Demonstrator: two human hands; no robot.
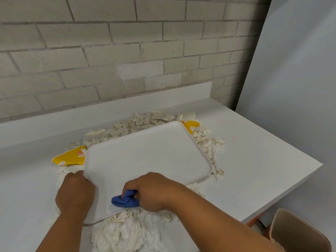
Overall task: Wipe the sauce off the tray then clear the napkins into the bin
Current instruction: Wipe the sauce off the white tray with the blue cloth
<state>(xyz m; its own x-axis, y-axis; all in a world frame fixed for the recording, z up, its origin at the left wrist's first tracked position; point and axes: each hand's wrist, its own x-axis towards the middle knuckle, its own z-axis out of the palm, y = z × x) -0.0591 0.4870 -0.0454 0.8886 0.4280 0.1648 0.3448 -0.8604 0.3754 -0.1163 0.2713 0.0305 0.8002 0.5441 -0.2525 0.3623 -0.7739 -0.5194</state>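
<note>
A white tray point(149, 157) is lying on a white table point(254, 151), sitting on top of a heap of torn napkins point(131, 231) so that it is tilting a little. Nothing is lying inside the tray except the blue cloth point(125, 200), which the right hand point(154, 191) is gripping in curled fingers and pressing down at the tray's near edge. I cannot see any sauce on the tray's surface from here. The left hand point(75, 191) is holding the tray's near left corner, fingers curled over the rim with the thumb lying along the edge.

Napkin scraps are showing all round the tray: behind it, along its right side, and bunching thickest in front, close to the person. Two yellow wrappers point(70, 158) are poking out from under it, one at the left and one at the far right corner. The table's right side and left side are lying bare, and a brick wall point(109, 51) is closing off the back. A chair point(298, 233) is standing off the table's right corner.
</note>
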